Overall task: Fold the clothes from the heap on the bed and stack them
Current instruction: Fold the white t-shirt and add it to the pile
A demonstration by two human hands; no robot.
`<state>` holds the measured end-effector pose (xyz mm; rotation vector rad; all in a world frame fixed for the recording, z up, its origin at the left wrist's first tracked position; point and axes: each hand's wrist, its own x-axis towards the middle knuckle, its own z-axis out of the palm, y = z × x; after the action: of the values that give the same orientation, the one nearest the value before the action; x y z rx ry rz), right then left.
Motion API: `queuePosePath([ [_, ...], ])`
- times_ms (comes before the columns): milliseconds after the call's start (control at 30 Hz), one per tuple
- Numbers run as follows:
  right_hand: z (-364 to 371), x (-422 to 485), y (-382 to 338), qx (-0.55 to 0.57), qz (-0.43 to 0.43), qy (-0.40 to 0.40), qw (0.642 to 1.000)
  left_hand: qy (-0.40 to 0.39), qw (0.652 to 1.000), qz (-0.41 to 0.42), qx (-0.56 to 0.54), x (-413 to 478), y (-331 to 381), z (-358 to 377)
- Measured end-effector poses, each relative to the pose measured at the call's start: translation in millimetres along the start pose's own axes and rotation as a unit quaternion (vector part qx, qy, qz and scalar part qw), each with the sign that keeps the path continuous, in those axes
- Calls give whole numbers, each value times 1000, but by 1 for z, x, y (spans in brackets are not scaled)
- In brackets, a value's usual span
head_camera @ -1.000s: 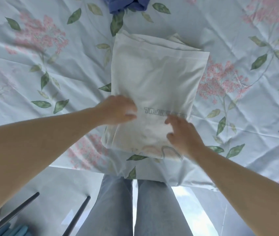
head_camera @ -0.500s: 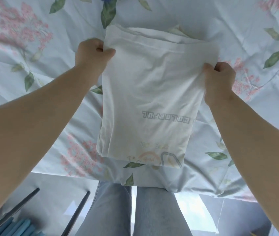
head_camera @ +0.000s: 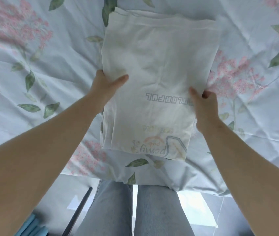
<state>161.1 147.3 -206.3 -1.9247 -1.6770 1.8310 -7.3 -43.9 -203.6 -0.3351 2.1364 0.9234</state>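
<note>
Since the earlier frame, both hands have come back from the far corners of the garment to the middle of its sides. Item one: folded white T-shirt [head_camera: 157, 65], a tall rectangle on the bed sheet [head_camera: 50, 68], its near end close to the bed's edge, with grey lettering and a pastel print reading upside down to me. Item two: left hand [head_camera: 108, 85] at the shirt's left edge, thumb laid on top of the cloth, fingers tucked beneath and out of my sight, so it pinches the edge. Item three: right hand [head_camera: 205, 106] at the right edge, thumb on top, fingers curled round the fold, also gripping. Whether the shirt lies fully on the sheet or is raised slightly I cannot tell from this angle. Item four: sheet, pale blue with pink blossoms and green leaves, creased. Item five: legs in light jeans [head_camera: 116, 212] below the bed's edge; just left of them a dark rod [head_camera: 78, 213], and a blue object [head_camera: 30, 227], cropped, in the lower-left corner.
</note>
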Motion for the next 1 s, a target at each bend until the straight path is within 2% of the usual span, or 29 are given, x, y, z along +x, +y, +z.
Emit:
queuePosePath([
  [133,-1,-5,19,-8,71,-20,997,-32,999,-31,-22,-10,-16,3],
  [233,-4,-1,13,36,108,-70,991,-70,995,-48,-59,-10,-15,-2],
  [400,-20,-15,-6,162,72,-139,974,-155,978,-34,-138,-27,4,-22],
  [567,-44,-44,-50,230,30,-172,957,-188,960,71,-195,-54,32,-51],
  [733,-68,-76,-100,252,-75,-184,947,-181,937,200,-221,-84,60,-73],
  [833,-80,-87,-101,250,-122,-207,938,-175,930,241,-215,-103,57,-79],
  [900,-85,-90,-80,210,-112,-185,953,-166,941,228,-184,-109,37,-74],
  [967,-85,-90,-44,91,-44,-90,991,-136,968,170,-124,-112,8,-63],
  [1000,-84,-90,-21,46,2,-56,997,-127,980,121,-92,-112,-9,-56],
])
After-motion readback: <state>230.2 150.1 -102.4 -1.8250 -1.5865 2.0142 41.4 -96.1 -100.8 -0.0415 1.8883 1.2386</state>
